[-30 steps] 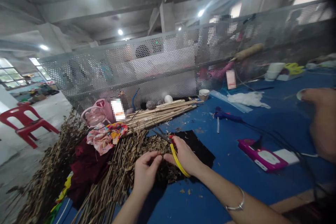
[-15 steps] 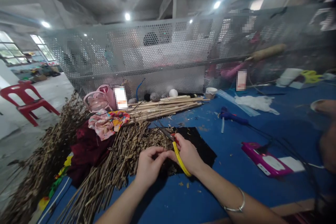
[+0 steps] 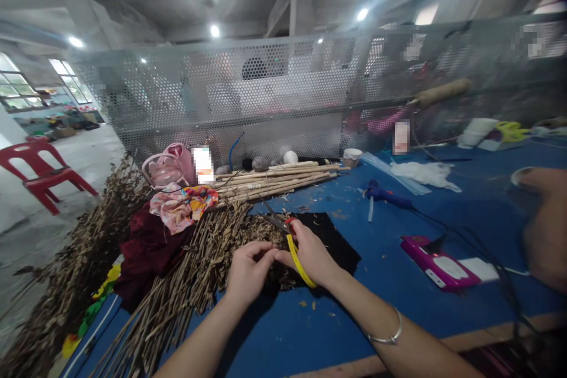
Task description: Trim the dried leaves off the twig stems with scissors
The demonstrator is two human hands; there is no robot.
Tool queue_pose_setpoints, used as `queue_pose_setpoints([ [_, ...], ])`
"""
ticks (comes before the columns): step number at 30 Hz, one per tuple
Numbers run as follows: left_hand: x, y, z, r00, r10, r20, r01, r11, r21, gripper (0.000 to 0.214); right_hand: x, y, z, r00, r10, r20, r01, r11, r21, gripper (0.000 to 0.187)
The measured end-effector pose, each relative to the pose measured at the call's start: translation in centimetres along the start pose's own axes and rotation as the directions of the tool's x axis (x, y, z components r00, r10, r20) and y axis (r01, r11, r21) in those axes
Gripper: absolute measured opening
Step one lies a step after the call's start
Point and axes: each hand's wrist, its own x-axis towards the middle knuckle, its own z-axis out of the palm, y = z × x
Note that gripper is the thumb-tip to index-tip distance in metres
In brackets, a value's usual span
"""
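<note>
My right hand (image 3: 310, 251) has scissors (image 3: 302, 266) in it, with a yellow and red handle and dark blades pointing up and left, away from me. Its thumb and finger meet the fingertips of my left hand (image 3: 248, 269), which is closed in a pinch. Whatever lies between the fingertips is too small to make out. Behind both hands are crumpled dry brown leaves (image 3: 261, 229), partly on a black cloth (image 3: 334, 245). Long dry plant stalks (image 3: 166, 313) lie to the left of my left hand.
The blue table (image 3: 376, 319) bears pale sticks (image 3: 266, 180), a blue glue gun (image 3: 387, 194) and a magenta device (image 3: 438, 263) with cables. A dark red cloth (image 3: 148, 248) lies left. Another person's hand (image 3: 547, 201) is at right. A perforated metal screen (image 3: 266, 94) stands behind.
The view has shifted slightly. My hands stay together at the fingertips, with the scissors still in my right hand. More of the other person's hand shows at the right.
</note>
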Motion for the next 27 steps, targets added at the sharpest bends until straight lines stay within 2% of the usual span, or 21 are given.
queue_pose_setpoints([
  [8,0.16,-0.06,-0.06,0.999,0.012,-0.035,-0.012,1.0,0.011,0.018,0.16,0.09,0.26,1.0,-0.016,0.004,0.017,0.999,-0.048,0.046],
  [13,0.09,0.15,0.0,0.999,0.019,0.036,-0.02,0.999,0.03,0.021,0.18,-0.23,0.01,0.999,-0.034,-0.017,0.033,0.998,-0.045,0.047],
  [16,0.0,0.26,0.04,0.998,0.025,0.059,-0.028,0.998,0.056,0.024,0.13,-0.18,-0.13,1.0,0.014,0.017,-0.013,1.0,-0.025,0.046],
  [20,0.1,0.08,-0.05,0.999,0.018,0.032,-0.02,0.998,0.064,0.023,0.08,0.23,-0.02,0.994,0.087,0.062,-0.087,0.996,-0.009,0.044],
  [27,0.19,-0.03,-0.11,0.999,0.043,-0.003,-0.042,0.997,0.071,0.022,0.1,-0.11,0.13,1.0,0.019,-0.024,-0.021,0.998,-0.065,0.044],
])
